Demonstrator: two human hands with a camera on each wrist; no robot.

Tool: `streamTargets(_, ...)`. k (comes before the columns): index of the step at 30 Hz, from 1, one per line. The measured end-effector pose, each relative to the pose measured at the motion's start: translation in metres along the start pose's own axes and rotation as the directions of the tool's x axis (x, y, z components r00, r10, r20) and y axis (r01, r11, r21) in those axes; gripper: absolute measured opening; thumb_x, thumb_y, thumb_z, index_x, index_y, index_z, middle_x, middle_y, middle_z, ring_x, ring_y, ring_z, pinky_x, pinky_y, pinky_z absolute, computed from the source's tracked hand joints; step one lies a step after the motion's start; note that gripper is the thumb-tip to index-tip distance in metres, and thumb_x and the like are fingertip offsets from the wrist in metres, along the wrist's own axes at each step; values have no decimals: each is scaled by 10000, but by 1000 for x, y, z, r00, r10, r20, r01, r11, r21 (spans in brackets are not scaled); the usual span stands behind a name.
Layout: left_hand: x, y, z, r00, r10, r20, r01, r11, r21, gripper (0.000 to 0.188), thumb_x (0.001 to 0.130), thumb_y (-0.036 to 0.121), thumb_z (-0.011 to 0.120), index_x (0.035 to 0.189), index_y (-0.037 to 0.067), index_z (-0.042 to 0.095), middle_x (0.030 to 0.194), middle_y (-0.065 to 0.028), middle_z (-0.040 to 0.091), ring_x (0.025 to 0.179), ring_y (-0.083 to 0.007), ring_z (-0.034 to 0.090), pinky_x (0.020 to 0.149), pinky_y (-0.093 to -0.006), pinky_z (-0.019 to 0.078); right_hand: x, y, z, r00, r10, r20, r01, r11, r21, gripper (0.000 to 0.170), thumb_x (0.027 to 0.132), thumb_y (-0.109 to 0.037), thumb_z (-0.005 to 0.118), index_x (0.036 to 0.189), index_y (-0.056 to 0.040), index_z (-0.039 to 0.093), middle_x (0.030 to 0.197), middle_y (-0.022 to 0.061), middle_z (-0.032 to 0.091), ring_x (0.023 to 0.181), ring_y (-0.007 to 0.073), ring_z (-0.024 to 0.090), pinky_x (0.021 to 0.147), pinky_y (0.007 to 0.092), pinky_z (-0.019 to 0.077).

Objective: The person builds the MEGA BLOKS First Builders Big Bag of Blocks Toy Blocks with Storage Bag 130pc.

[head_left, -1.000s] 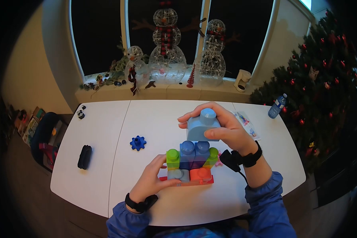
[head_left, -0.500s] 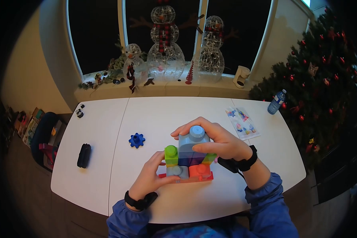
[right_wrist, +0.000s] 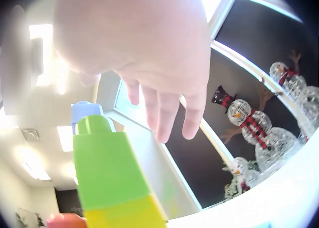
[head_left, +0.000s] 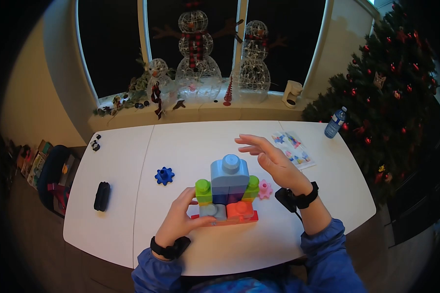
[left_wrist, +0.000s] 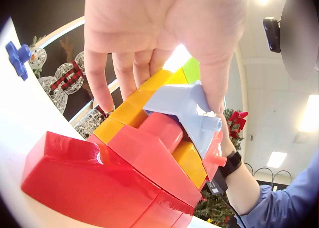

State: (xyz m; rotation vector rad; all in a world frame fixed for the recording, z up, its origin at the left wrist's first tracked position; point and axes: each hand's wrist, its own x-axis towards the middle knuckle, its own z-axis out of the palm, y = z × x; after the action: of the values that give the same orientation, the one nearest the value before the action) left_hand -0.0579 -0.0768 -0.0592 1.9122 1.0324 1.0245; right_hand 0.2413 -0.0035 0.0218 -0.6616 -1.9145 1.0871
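Observation:
A stacked block build stands at the table's middle, its red base (left_wrist: 94,188) filling the lower left wrist view. The light blue rounded block (head_left: 230,171) tops the centre, on darker blue blocks, with a green block (right_wrist: 107,168) on each side. Grey (head_left: 213,211) and orange (head_left: 240,209) blocks sit in front. My left hand (head_left: 177,219) grips the build's left side, thumb against the grey block. My right hand (head_left: 278,167) is raised to the right of the light blue block, fingers extended, holding nothing.
A pink gear (head_left: 264,189) lies just right of the build, a blue gear (head_left: 165,176) to the left. Farther out are a black case (head_left: 102,196), a picture sheet (head_left: 294,150) and a water bottle (head_left: 335,122). Snowman decorations (head_left: 199,73) stand behind the table.
My right hand has lowered the light blue block onto the darker blue blocks, let it go and moved off to the right. My left hand has kept its grip on the build.

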Motion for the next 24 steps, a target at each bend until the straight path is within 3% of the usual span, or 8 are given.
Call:
streamTargets(2, 1, 0, -1, 1000, -3, -6, 3, 1000, -9, 808, 753, 183, 931, 1453, 53, 550, 1302, -92, 649, 1168, -245, 657, 996, -400, 552, -7, 22, -15, 998, 49, -49, -61, 962, -267, 458, 1043, -299, 638, 1437, -73, 582, 1499, 153, 573, 1315, 282, 601, 1097, 390, 464)
streamTargets(4, 3, 0, -1, 999, 7, -38, -8, 1000, -25, 744, 752, 203, 936, 1394, 63, 586, 1236, -111, 661, 1132, -275, 669, 981, -406, 562, -16, 39, -17, 995, 87, -46, -98, 921, -376, 377, 1040, -238, 632, 1368, -53, 623, 1479, 159, 576, 1290, 290, 612, 1083, 398, 480)
streamTargets(9, 6, -9, -10, 999, -42, -12, 42, 998, -48, 834, 764, 133, 924, 1492, 45, 526, 1371, -64, 617, 1256, -227, 623, 1057, -413, 531, -21, 77, -23, 990, 137, 26, -97, 811, -576, 409, 1005, -194, 669, 1383, -52, 600, 1479, 174, 564, 1281, 314, 609, 1096, 410, 481)
streamTargets(14, 15, -7, -9, 996, -47, -71, 40, 994, -99, 751, 763, 156, 927, 1414, 43, 570, 1303, -92, 634, 1213, -253, 642, 1035, -432, 554, -9, 75, -5, 939, 319, 131, -207, 825, -526, 471, 980, -219, 694, 1410, -72, 570, 1463, 164, 568, 1285, 388, 589, 1115, 450, 486)
streamTargets(17, 19, -11, -11, 997, -58, -60, 51, 992, -117, 741, 774, 144, 917, 1418, 40, 566, 1322, -91, 625, 1237, -252, 633, 1059, -436, 548, 1, 102, 8, 931, 196, 307, -14, 862, -506, 507, 953, -185, 704, 1432, -95, 564, 1482, 181, 567, 1246, 400, 606, 1081, 450, 503)
streamTargets(19, 19, -15, -12, 997, -65, -49, 59, 991, -120, 740, 780, 140, 913, 1422, 39, 561, 1329, -93, 622, 1244, -252, 632, 1067, -435, 546, 17, 44, 16, 812, 512, 281, -339, 805, -487, 492, 951, -180, 697, 1420, -98, 575, 1458, 192, 589, 1219, 403, 624, 1052, 443, 511)
streamTargets(21, 19, -15, -12, 996, -66, -56, 60, 992, -110, 740, 784, 139, 910, 1426, 36, 556, 1330, -97, 621, 1243, -253, 632, 1064, -433, 548, 23, 49, 19, 739, 601, 304, -422, 765, -486, 464, 951, -175, 689, 1396, -93, 588, 1419, 198, 616, 1189, 406, 640, 1025, 437, 518)
streamTargets(24, 20, -17, -11, 997, -56, -61, 49, 993, -111, 742, 792, 138, 905, 1433, 34, 547, 1338, -103, 619, 1244, -256, 631, 1064, -431, 548, 20, 114, 20, 807, 481, 344, -294, 831, -472, 401, 959, -174, 670, 1344, -80, 610, 1348, 195, 652, 1140, 409, 661, 988, 436, 528)
